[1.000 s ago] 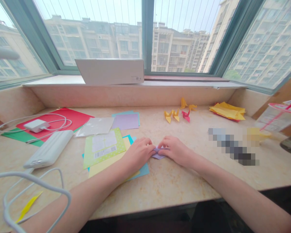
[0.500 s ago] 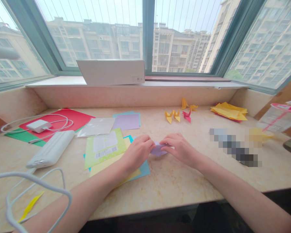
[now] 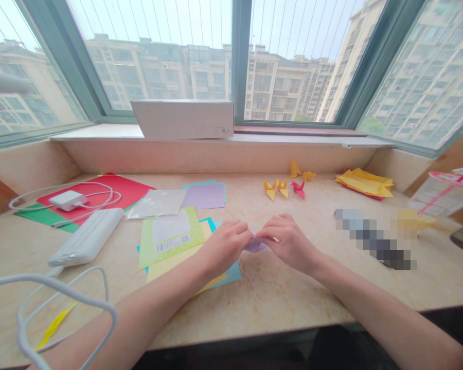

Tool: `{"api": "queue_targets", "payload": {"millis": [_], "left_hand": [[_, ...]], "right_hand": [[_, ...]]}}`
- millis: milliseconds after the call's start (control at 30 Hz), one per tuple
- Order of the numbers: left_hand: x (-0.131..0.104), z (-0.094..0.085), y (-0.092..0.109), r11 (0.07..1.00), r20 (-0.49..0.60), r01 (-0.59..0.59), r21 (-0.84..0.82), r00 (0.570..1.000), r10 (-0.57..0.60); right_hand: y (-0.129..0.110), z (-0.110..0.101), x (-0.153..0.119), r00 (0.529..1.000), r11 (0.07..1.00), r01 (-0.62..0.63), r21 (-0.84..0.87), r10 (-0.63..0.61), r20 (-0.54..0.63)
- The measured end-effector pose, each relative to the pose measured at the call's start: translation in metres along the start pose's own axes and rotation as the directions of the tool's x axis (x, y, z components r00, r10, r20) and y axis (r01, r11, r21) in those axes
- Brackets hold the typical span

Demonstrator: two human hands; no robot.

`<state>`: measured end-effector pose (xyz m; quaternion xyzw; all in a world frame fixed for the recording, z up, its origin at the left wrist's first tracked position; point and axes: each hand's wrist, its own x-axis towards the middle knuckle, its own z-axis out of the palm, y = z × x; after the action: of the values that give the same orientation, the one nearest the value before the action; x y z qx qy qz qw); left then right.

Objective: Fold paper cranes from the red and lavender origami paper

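Note:
A small folded piece of purple paper [image 3: 257, 247] is pinched between my two hands, low over the marble-patterned counter [image 3: 278, 298]. My left hand [image 3: 231, 240] closes on its left side, and my right hand [image 3: 287, 240] pinches it from the right with thumb and forefinger. The fingertips of both hands nearly meet and cover much of the paper, so its exact folds are hidden. Just left of my left hand lie a green paper packet [image 3: 172, 234] and yellow and blue sheets [image 3: 231, 273]. Beyond my hands stand several yellow paper cranes [image 3: 282, 188] and a red paper crane [image 3: 299, 189].
Purple and light-blue squares [image 3: 204, 196] and a clear sleeve [image 3: 158, 202] lie behind the packet. At left are a white power bank [image 3: 87, 239], looping cable [image 3: 61, 285], charger [image 3: 68, 200] and red paper [image 3: 111, 190]. Yellow sheets [image 3: 364, 182] and a plastic cup [image 3: 443, 192] stand right.
My hands have drawn closer together on the purple paper, so less of it shows. The whole view has shifted slightly; the other things stay where they were.

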<state>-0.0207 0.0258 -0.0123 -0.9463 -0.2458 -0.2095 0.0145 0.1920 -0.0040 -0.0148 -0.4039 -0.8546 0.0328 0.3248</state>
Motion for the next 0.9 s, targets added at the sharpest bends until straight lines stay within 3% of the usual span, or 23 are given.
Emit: {"api": "queue_targets", "payload": {"millis": [133, 233, 333, 400, 467, 567, 700, 800, 900], "left_hand": [[0.000, -0.007, 0.001, 0.994, -0.097, 0.093, -0.065, 0.990, -0.099], [0.001, -0.013, -0.001, 0.926, -0.211, 0.249, -0.285, 0.926, -0.314], [0.005, -0.015, -0.005, 0.690, -0.197, 0.334, -0.642, 0.798, -0.569], [0.007, -0.013, -0.005, 0.460, -0.103, 0.281, -0.842, 0.754, -0.648], [0.009, -0.010, -0.001, 0.259, -0.030, 0.186, -0.948, 0.756, -0.654], [0.011, -0.007, 0.010, 0.094, 0.025, 0.106, -0.990, 0.781, -0.624], [0.012, -0.007, 0.021, 0.011, 0.051, 0.068, -0.998, 0.839, -0.541], [0.013, -0.009, 0.024, -0.011, 0.048, 0.049, -0.999, 0.863, -0.503], [0.014, -0.008, 0.024, 0.011, 0.042, 0.053, -0.999, 0.881, -0.472]], "right_hand": [[-0.001, 0.001, 0.003, 0.987, 0.999, -0.023, 0.039, 0.029, -0.159], [-0.001, -0.003, 0.006, 0.922, 0.989, -0.074, 0.127, 0.117, -0.369], [-0.002, -0.008, 0.008, 0.839, 0.979, -0.094, 0.181, 0.176, -0.515], [-0.003, -0.008, 0.007, 0.853, 0.977, -0.068, 0.202, 0.162, -0.496], [-0.007, -0.006, 0.006, 0.904, 0.973, -0.030, 0.230, 0.125, -0.408], [-0.012, 0.001, 0.007, 0.940, 0.966, -0.005, 0.260, 0.092, -0.327], [-0.012, 0.009, 0.009, 0.941, 0.922, -0.064, 0.382, 0.183, -0.285], [-0.010, 0.014, 0.011, 0.936, 0.802, -0.128, 0.583, 0.293, -0.197], [-0.010, 0.014, 0.012, 0.916, 0.706, -0.134, 0.695, 0.356, -0.186]]}}
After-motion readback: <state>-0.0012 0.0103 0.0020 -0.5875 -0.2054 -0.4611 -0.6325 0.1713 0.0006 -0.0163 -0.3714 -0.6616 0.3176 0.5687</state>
